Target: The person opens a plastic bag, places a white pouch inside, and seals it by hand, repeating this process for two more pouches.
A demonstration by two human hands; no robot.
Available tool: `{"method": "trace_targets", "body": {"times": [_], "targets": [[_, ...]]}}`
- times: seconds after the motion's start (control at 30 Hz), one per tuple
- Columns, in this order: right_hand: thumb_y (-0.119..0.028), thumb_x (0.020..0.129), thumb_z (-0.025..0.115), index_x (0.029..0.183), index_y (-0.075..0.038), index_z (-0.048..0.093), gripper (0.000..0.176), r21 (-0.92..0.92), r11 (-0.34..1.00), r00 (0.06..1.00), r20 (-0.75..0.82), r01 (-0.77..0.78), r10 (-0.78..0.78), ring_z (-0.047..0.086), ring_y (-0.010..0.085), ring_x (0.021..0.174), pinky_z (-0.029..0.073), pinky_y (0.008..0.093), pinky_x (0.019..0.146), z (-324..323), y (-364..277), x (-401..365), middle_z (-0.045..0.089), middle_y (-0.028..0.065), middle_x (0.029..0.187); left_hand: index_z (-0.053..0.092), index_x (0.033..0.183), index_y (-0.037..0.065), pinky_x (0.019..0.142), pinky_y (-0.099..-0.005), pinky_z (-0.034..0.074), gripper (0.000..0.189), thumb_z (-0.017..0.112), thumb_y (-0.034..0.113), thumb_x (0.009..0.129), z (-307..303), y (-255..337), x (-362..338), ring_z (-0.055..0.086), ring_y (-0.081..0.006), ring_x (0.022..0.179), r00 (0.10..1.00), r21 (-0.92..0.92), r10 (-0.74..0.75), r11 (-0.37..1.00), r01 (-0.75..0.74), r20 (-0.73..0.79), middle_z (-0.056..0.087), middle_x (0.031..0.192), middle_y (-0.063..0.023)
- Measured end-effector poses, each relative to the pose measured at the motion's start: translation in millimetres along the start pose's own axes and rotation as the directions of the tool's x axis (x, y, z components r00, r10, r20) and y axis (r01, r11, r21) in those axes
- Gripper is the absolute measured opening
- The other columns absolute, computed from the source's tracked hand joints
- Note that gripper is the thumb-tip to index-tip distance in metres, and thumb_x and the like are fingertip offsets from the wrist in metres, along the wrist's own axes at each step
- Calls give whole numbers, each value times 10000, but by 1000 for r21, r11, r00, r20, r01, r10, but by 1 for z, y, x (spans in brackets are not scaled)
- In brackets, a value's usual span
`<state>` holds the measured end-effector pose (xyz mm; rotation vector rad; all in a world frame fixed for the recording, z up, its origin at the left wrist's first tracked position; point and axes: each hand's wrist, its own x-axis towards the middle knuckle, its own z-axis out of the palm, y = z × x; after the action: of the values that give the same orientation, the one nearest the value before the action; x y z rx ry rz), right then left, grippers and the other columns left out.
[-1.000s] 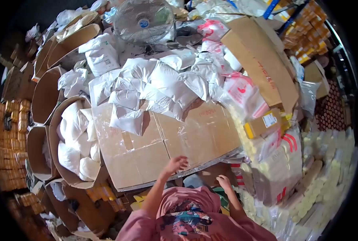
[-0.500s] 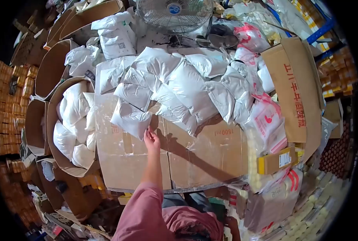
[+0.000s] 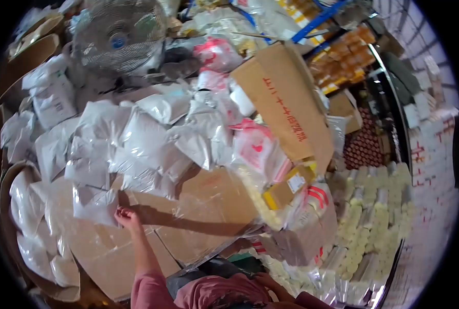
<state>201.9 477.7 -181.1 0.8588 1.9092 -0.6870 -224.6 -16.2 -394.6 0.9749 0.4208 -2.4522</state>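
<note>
My left hand point(image 3: 128, 218) reaches over the cardboard-topped table, its fingers closed on the right edge of a small white plastic bag point(image 3: 93, 205). The bag is filled and lies flat at the near left of a heap of similar white bags point(image 3: 149, 136). Some of these overlap each other. Low in the view, my right hand point(image 3: 264, 281) is close to my body beside the pink shirt; its fingers are hidden or too dim to make out.
A large carton point(image 3: 21, 180) of white bags stands at the left. Behind the heap is a fan point(image 3: 119, 41). At the right are a tall carton point(image 3: 276, 98), a red-printed bag point(image 3: 255, 147), a yellow-brown box point(image 3: 291, 185) and plastic-wrapped stacks point(image 3: 363, 221).
The camera view has swung right, so the table and heap sit further left in the picture. My left hand stays at the same bag's edge.
</note>
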Motion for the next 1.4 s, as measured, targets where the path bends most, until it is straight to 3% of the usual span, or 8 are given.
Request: {"method": "trace_targets", "body": {"times": [0.67, 0.77, 0.83, 1.0, 1.1, 1.13, 1.27, 1.4], "targets": [[-309, 897, 534, 1113, -70, 656, 345, 1, 992, 988, 93, 123, -122, 628, 336, 971, 480, 395, 870, 3, -55, 1, 667, 169, 1051, 390, 581, 130, 330, -226, 236, 352, 448, 224, 915, 131, 52, -84, 258, -89, 341, 990, 533, -35, 845, -44, 138, 330, 451, 19], [-275, 893, 558, 1016, -53, 643, 267, 33, 942, 915, -249, 334, -316, 639, 315, 867, 494, 385, 769, -56, -104, 15, 665, 157, 930, 375, 606, 138, 356, -200, 276, 354, 480, 246, 926, 168, 109, -102, 310, -46, 380, 982, 517, -113, 856, 17, 154, 374, 502, 44], [-217, 884, 579, 928, -28, 627, 199, 39, 870, 775, -477, 491, -415, 645, 271, 782, 493, 370, 697, -92, -112, 68, 656, 152, 829, 474, 683, 79, 412, -185, 350, 283, 501, 202, 937, 165, 141, -104, 424, -89, 458, 742, 662, -436, 750, -14, 510, 461, 576, -5], [-165, 862, 609, 922, -3, 631, 174, 32, 862, 546, -785, 506, -291, 662, 264, 706, 496, 361, 623, -231, -233, 64, 657, 171, 784, 550, 850, -35, 502, -240, 427, 99, 547, 47, 904, 109, 91, -211, 454, -98, 609, 766, 793, 206, -174, -584, 610, 482, 679, -41], [-138, 830, 629, 921, 13, 635, 176, -83, 873, 444, -836, 480, -323, 652, 307, 736, 499, 378, 646, -280, -247, 99, 650, 187, 790, 392, 679, 158, 422, -179, 273, 273, 459, 146, 944, -2, 106, -239, 285, -31, 497, 973, 478, -181, 873, 93, 141, 333, 596, 67], [-131, 819, 635, 920, 18, 636, 180, -120, 885, 425, -843, 450, -330, 647, 321, 755, 501, 388, 661, -291, -251, 114, 649, 193, 800, 379, 673, 168, 428, -175, 288, 277, 452, 152, 940, -34, 97, -260, 315, -35, 489, 961, 891, -114, 414, -186, 253, 350, 586, 67], [-263, 811, 631, 927, 16, 654, 303, -5, 948, 380, -915, 319, -132, 613, 371, 920, 482, 442, 850, -321, -267, 196, 651, 211, 927, 526, 1031, 18, 760, -313, 460, 249, 562, 186, 851, -170, 203, -272, 527, -226, 882, 852, 676, -281, 520, 522, -442, 543, 959, -100], [-349, 804, 602, 918, 65, 643, 431, 60, 991, 523, -852, 121, -12, 616, 378, 936, 489, 431, 863, -340, -293, 243, 634, 252, 979, 536, 1115, -11, 839, -355, 486, 353, 600, 182, 826, -116, 176, -264, 552, -278, 969, 893, 892, 71, 127, 434, -444, 576, 1049, -146]]}}
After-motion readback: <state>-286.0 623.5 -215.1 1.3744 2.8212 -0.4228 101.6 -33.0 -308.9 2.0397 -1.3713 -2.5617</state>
